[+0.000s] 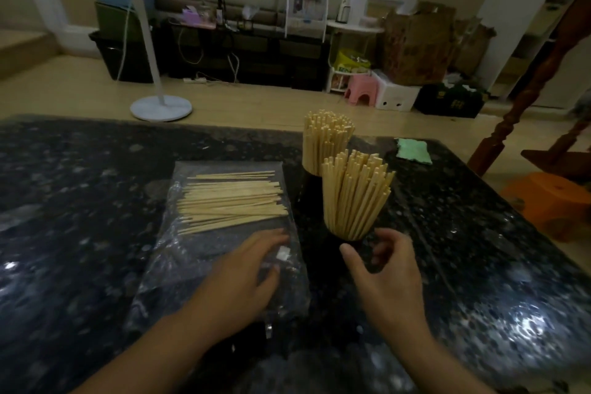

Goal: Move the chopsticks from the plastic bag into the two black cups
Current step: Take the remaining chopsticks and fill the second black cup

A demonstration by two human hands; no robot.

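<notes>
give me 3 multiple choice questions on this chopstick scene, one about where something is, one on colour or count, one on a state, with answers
1. Where do the loose chopsticks lie?
A. on the floor
B. on the plastic bag, left of the cups
C. on the green cloth

2. What colour is the cloth at the table's far right?
A. green
B. red
C. white

3. What is the right hand doing?
A. gripping a bundle of chopsticks
B. lying flat on the bag
C. holding nothing, fingers loosely curled by the near cup

Answers:
1 B, the sticks rest in a flat pile on the clear bag beside the two filled cups.
2 A, the folded cloth past the far cup is pale green.
3 C, no stick is seen in it; the left hand is the one on the bag.
</notes>
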